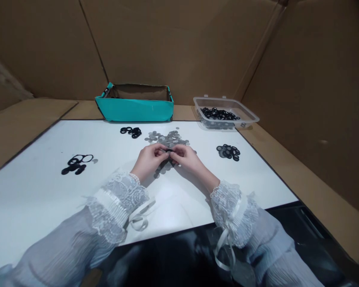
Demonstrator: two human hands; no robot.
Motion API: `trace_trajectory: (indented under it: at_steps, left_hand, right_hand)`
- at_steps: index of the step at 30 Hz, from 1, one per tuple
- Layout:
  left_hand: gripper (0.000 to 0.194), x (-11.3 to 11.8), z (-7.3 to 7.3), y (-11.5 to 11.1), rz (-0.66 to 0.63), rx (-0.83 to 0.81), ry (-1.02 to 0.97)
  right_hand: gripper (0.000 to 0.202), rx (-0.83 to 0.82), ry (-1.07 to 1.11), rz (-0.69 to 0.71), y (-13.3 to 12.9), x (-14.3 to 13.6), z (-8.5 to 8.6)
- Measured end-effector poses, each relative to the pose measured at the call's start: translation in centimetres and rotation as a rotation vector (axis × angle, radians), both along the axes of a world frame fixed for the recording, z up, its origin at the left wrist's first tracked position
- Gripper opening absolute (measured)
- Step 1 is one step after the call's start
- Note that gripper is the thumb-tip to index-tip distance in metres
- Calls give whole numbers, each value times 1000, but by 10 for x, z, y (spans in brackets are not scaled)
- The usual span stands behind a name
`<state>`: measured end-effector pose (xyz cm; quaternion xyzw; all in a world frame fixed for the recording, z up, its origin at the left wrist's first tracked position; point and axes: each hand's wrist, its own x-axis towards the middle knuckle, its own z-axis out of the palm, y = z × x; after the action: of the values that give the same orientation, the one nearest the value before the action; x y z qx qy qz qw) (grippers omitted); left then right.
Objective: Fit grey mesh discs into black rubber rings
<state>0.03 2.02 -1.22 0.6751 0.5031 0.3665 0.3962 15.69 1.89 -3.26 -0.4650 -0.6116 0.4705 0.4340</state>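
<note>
My left hand (151,159) and my right hand (185,156) meet over the middle of the white board, fingertips pinched together. Between them is a small black ring (168,150), gripped from both sides; my fingers cover most of it, so I cannot tell whether a disc sits in it. Beneath and behind the hands spreads a loose pile of grey discs (167,137), partly hidden by the fingers. Black rings (131,131) lie in a small group just beyond my left hand. To the right, a heap of black rings with grey centres (228,151) rests on the board.
A turquoise open box (134,110) stands at the back edge. At back right, a clear plastic tub (248,113) holds many black rings. Several black rings and discs (77,164) lie at left on the white board (42,191). Cardboard walls (179,44) enclose the back and sides.
</note>
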Motion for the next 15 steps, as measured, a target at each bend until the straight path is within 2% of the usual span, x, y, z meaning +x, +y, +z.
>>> trace_trajectory:
  at_steps: [6, 8, 11, 15]
  left_hand:
    - [14, 0, 0, 1, 16, 39, -49]
    - [14, 2, 2, 0, 25, -8, -90]
    - [18, 3, 6, -4, 54, -105, -152]
    - [21, 4, 9, -9, 70, -125, -184]
  right_hand:
    - [15, 164, -236, 2, -5, 0, 0]
    - [18, 187, -287, -2, -7, 1, 4]
    - [17, 166, -243, -35, -9, 2, 9]
    - [15, 135, -70, -125, -11, -2, 13]
